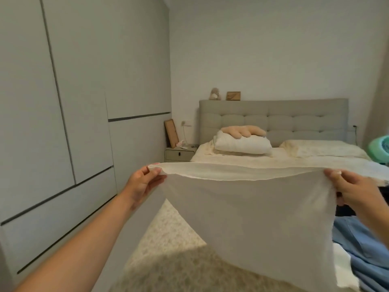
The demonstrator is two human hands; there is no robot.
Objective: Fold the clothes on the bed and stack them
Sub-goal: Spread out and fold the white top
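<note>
A white garment (248,209) hangs in the air in front of the bed (273,160), stretched wide and nearly flat, its top edge folded over in a soft band. The left hand (143,182) pinches one upper corner, the right hand (349,186) grips the other. Blue clothes (362,245) lie rumpled on the bed behind its right edge.

Both hands (145,182) (353,190) pinch white cloth (252,218) taut above bed (273,159).

left hand (145,182): raised, fingers pinching | right hand (349,186): raised, fingers pinching
</note>
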